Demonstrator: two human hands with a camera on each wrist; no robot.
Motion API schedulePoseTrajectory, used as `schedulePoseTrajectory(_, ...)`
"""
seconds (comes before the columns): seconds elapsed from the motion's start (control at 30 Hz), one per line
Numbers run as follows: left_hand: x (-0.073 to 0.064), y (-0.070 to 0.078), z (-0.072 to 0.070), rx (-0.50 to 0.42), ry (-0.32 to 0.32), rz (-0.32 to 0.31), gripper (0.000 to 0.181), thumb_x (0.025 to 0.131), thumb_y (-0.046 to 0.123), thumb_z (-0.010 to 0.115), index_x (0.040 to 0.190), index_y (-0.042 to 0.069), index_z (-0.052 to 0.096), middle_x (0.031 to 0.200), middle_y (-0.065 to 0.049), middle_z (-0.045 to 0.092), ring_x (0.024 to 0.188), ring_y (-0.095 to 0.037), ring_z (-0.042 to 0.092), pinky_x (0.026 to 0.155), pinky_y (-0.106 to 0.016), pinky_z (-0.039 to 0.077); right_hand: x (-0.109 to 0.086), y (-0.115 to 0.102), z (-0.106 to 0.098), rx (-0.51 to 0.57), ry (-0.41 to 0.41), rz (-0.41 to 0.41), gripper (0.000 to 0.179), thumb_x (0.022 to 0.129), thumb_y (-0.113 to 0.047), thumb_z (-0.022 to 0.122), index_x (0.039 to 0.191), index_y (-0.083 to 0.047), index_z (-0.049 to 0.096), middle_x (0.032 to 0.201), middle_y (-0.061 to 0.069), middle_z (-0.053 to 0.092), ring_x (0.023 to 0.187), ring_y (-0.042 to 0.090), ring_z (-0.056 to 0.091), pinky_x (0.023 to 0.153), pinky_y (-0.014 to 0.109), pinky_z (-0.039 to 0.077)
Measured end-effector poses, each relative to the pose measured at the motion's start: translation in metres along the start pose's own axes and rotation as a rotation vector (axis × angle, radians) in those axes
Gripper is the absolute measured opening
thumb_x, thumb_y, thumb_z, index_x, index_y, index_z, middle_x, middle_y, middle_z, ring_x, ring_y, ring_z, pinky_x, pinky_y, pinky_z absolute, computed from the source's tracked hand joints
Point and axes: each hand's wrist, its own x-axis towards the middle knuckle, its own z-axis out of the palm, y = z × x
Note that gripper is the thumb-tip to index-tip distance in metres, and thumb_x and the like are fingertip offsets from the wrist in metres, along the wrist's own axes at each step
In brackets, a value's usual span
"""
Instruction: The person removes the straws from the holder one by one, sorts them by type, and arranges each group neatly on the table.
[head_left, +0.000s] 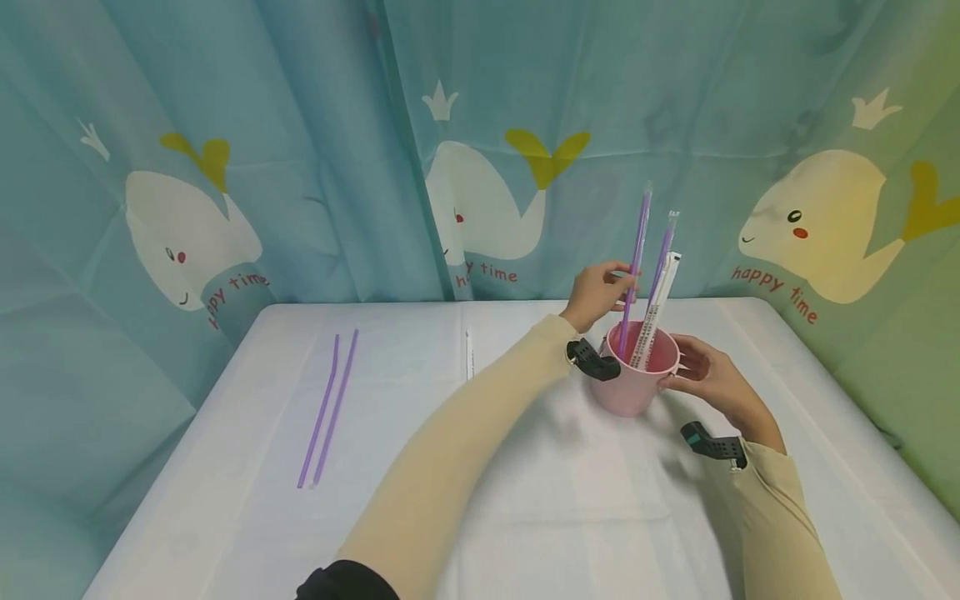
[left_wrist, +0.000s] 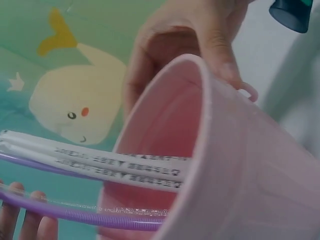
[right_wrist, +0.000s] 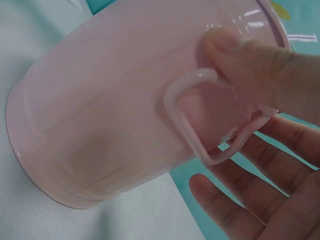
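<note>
A pink bucket (head_left: 628,392) with small side handles stands toward the right of the table. My right hand (head_left: 708,379) holds its right side, the thumb (right_wrist: 235,55) pressed to the outer wall near the rim, above the pink handle (right_wrist: 182,122). Inside lean white paper-wrapped straws (left_wrist: 115,167) with dark print and a purple straw (head_left: 662,254) in clear wrap. At the back left of the rim, my left hand (head_left: 598,292) pinches another clear-wrapped purple straw (head_left: 637,242), its lower end inside the bucket. Left fingers (left_wrist: 32,210) show behind that straw.
Two purple straws (head_left: 327,408) lie side by side on the left of the white-covered table (head_left: 225,500). A thin white wrapped straw (head_left: 469,354) lies near the middle back, partly behind the left forearm. A whale-print curtain (head_left: 337,167) hangs behind the table.
</note>
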Motion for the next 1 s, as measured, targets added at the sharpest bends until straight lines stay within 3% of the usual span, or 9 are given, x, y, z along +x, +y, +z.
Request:
schedulePoseTrajectory(0.3, 0.004, 0.016, -0.012, -0.084, -0.002, 0.048, 0.024, 0.095, 0.014, 0.055, 0.115, 0.006, 0.063, 0.099, -0.016, 0.069, 0.082, -0.022, 0.070, 0.077, -0.036, 0.058, 0.000, 0.000, -0.001, 0.000, 0.002, -0.008, 0.064, 0.079, -0.003, 0.073, 0.134, 0.007, 0.040, 0.116, -0.018, 0.053, 0.101, -0.012, 0.056, 0.082, 0.005, 0.047)
schedulePoseTrajectory(0.6, 0.006, 0.039, -0.027, -0.081, -0.008, 0.094, 0.027, 0.095, 0.016, 0.055, 0.121, 0.009, 0.061, 0.105, -0.013, 0.069, 0.089, -0.021, 0.070, 0.070, -0.020, 0.058, 0.001, 0.002, -0.001, 0.011, -0.002, -0.013, 0.065, 0.079, -0.002, 0.073, 0.134, 0.007, 0.039, 0.118, -0.018, 0.053, 0.103, -0.011, 0.056, 0.082, 0.005, 0.047)
schedulePoseTrajectory(1.0, 0.003, 0.063, -0.046, -0.124, -0.004, 0.148, 0.027, 0.094, 0.014, 0.056, 0.120, 0.008, 0.061, 0.106, -0.015, 0.068, 0.090, -0.024, 0.070, 0.069, -0.021, 0.058, 0.001, 0.003, -0.001, 0.014, 0.004, -0.024, 0.065, 0.078, -0.001, 0.073, 0.133, 0.008, 0.040, 0.117, -0.019, 0.054, 0.102, -0.011, 0.056, 0.082, 0.005, 0.047)
